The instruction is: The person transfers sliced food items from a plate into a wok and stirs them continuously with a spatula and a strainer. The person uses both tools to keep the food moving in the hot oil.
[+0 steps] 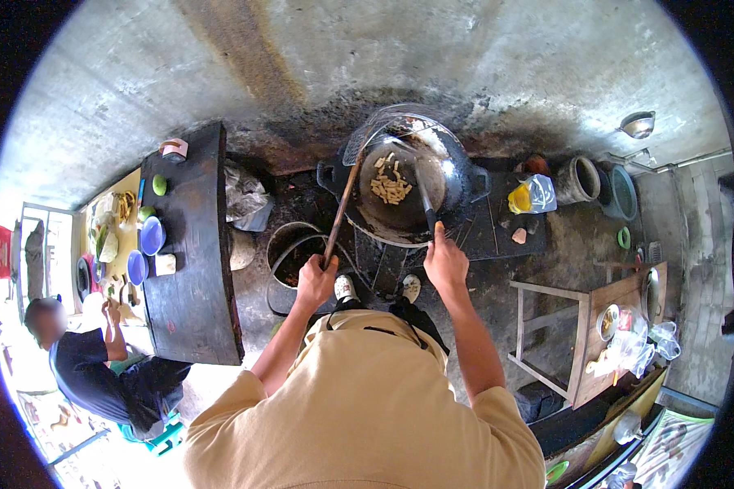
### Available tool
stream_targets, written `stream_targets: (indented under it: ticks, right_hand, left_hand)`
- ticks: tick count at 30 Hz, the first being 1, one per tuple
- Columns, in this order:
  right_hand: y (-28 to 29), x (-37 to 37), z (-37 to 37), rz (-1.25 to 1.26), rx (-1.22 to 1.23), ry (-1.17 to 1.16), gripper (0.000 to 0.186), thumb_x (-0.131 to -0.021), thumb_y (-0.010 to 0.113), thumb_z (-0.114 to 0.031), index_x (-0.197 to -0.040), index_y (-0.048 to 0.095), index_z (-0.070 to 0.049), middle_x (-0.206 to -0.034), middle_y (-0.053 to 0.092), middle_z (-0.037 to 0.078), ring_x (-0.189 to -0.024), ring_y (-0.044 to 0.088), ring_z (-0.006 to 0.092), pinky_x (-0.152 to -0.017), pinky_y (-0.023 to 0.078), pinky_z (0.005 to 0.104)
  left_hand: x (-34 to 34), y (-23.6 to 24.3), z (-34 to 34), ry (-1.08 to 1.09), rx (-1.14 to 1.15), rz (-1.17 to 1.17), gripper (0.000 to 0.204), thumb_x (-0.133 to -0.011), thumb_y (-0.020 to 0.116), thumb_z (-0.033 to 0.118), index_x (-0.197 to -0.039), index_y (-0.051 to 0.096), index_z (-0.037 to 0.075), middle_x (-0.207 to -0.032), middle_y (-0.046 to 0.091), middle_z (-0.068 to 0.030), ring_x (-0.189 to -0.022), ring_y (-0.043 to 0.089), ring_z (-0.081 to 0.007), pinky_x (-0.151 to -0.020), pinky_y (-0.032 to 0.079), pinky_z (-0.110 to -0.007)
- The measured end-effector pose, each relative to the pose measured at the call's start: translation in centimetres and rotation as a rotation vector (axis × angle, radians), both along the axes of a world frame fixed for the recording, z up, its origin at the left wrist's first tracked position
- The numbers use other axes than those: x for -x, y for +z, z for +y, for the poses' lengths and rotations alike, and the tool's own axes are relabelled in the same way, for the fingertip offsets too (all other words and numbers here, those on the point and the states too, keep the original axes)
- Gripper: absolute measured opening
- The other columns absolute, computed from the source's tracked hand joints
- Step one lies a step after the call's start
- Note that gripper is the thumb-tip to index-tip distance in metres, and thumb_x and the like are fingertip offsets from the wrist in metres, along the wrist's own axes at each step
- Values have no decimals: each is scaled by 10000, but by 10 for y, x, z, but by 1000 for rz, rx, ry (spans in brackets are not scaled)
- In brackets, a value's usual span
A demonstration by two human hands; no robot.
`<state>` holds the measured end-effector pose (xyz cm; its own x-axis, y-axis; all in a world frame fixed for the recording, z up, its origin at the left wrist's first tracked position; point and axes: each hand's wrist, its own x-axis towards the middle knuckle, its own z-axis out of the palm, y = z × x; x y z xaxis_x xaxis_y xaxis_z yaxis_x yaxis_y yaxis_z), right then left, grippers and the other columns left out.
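Just below the centre of the frame, the left hand [316, 281] was curled firmly round the wooden handle of a wire skimmer [345, 204]. The right hand [446, 259], right of centre, was wrapped round the dark grip of a spatula [426, 196]. Beyond them, upper middle, pale food pieces [391, 191] lay inside the wok [395, 218]. Farther up stood a soot-stained wall [318, 126].

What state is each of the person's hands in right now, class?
Left hand: closed around a long wooden handle.
Right hand: closed around a dark-handled utensil.
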<state>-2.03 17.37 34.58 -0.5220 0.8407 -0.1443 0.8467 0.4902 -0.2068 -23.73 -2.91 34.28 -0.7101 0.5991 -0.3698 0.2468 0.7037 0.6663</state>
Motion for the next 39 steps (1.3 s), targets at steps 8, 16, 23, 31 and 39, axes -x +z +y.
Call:
stream_targets:
  ticks: [8,16,23,31,39]
  right_hand:
    - [-1,-34,-37,-49,-60,168,587,-914,617,-166,-1476,451,-125,-894,636,180,-685,679,353,-602,556,478]
    - [79,-77,-58,-88,64,47,641,-851,642,-168,-1467,467,-168,-918,628,194,-715,682,379,-637,556,510]
    - [74,-58,-62,-142,133,35,640,-849,624,-183,-1468,466,-148,-937,639,212,-755,690,391,-666,564,516]
    - [24,-13,-45,-55,142,-190,590,-900,624,-271,-1459,486,-141,-992,666,207,-836,698,389,-746,568,495]
    - [48,-19,-46,594,645,-401,469,-964,595,-283,-1347,575,-14,-804,682,126,-671,658,254,-607,526,394]
  left_hand:
    - [7,5,0,1,22,15,490,-916,632,418,-1006,652,-63,-880,664,-328,-914,659,-486,-779,514,-495]
    - [10,-12,-5,-63,72,24,496,-922,626,422,-1035,635,-60,-924,667,-333,-942,653,-489,-808,520,-515]
    - [-7,-37,2,-112,138,-23,488,-921,632,437,-979,615,-47,-916,674,-319,-952,654,-483,-818,514,-542]
    - [-22,-26,3,-154,95,16,480,-920,638,413,-1038,631,-52,-927,674,-319,-941,654,-484,-821,509,-528]
    - [-3,-2,2,-64,2,24,456,-926,642,392,-968,653,-62,-846,662,-317,-889,660,-490,-759,513,-491]
